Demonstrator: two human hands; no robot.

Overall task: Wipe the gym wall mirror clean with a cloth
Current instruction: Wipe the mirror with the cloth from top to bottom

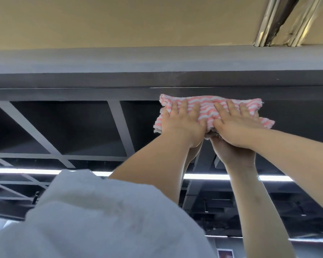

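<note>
Pink-striped cloth (209, 108) pressed flat on mirror (63, 127) by both hands.

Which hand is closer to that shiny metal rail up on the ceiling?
Right. The right hand presses the pink-and-white striped cloth almost directly below the shiny metal rail; the left hand presses the cloth farther left of it.

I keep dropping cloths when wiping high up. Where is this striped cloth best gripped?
Probably at its bunched lower edge, from below, thumbs tucked under. The striped cloth lies flat against the mirror under the left hand and right hand; only there does fabric gather.
</note>
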